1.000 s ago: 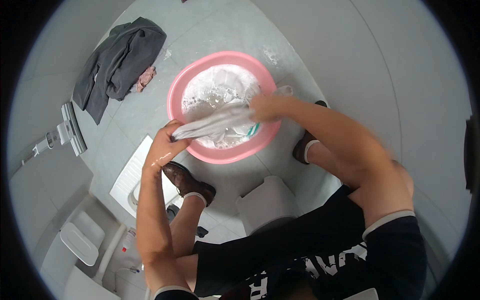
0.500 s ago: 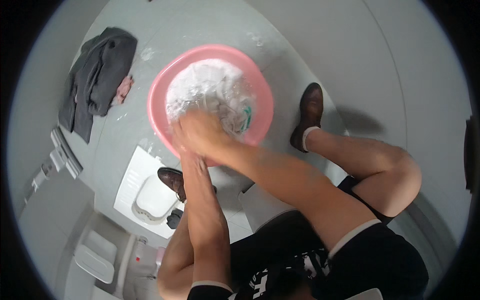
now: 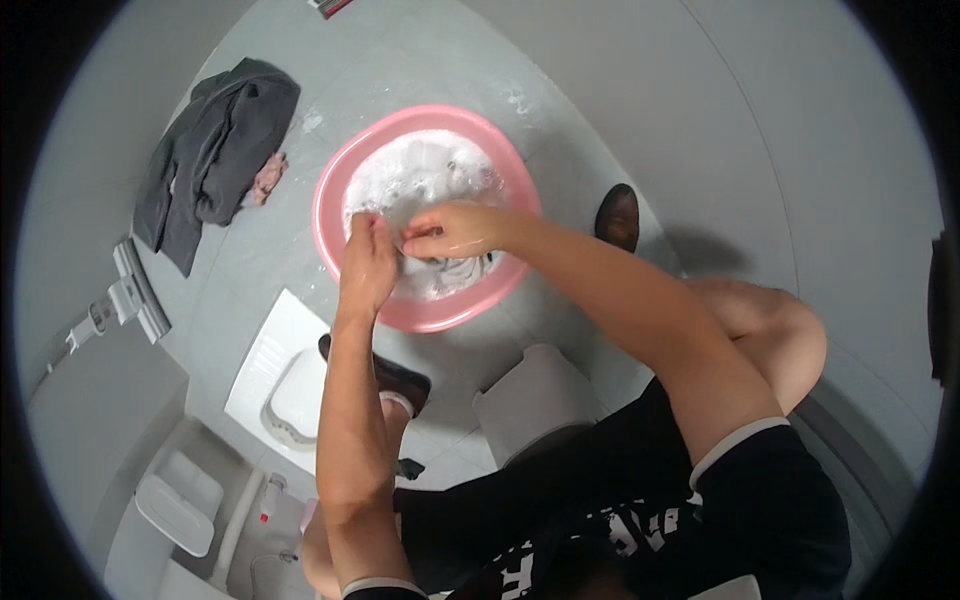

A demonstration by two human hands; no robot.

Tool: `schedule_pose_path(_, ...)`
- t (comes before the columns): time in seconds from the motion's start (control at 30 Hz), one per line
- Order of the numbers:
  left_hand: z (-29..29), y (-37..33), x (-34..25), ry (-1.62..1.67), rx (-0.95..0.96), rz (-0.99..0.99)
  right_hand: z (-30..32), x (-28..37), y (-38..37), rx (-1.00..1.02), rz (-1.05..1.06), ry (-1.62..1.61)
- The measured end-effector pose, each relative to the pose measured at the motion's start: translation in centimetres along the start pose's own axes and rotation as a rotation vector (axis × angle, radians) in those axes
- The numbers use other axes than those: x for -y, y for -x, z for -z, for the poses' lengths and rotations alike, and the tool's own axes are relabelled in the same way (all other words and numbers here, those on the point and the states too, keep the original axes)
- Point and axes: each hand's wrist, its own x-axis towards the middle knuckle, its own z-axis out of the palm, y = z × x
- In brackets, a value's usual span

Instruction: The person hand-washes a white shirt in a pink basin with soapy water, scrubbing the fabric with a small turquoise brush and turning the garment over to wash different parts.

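A pink basin (image 3: pixel 326 215) stands on the floor in front of me, with white suds (image 3: pixel 425 165) over its water. Wet pale cloth (image 3: pixel 462 274) shows at the near right part of the water, below my right hand. My left hand (image 3: pixel 368 265) is over the basin's near left rim, fingers stretched into the basin. From the right, my right hand (image 3: pixel 455 230) reaches over the suds, its fingers loosely bent and slightly apart. A small gap separates the hands, and I make out nothing held in either.
Dark grey clothing (image 3: pixel 225 140) lies on the floor at the far left, a small pink cloth (image 3: pixel 268 178) beside it. A squat toilet (image 3: pixel 262 360) is at the near left, and a squeegee (image 3: pixel 130 295) stands against the left wall. Brown shoes (image 3: pixel 618 218) and a grey stool (image 3: pixel 530 395) flank my legs.
My hands were together low at the basin's near left side; they have come apart, the right one moving right. More of the suds and the basin's near rim shows.
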Motion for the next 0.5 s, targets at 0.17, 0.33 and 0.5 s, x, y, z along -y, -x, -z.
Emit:
schedule_pose_path(0.17,3.0,1.4,-2.9,-0.299,0.132,-0.227,2.9,4.4,2.0,0.043,0.032,0.15)
schedule_pose_path(0.33,4.8,1.7,0.2,-0.556,0.297,-0.048,6.3,8.9,2.0,0.161,-0.015,0.111)
schedule_pose_path(0.5,3.0,2.0,5.2,0.342,0.211,0.079,8.1,6.8,2.8,-0.07,-0.123,-0.223)
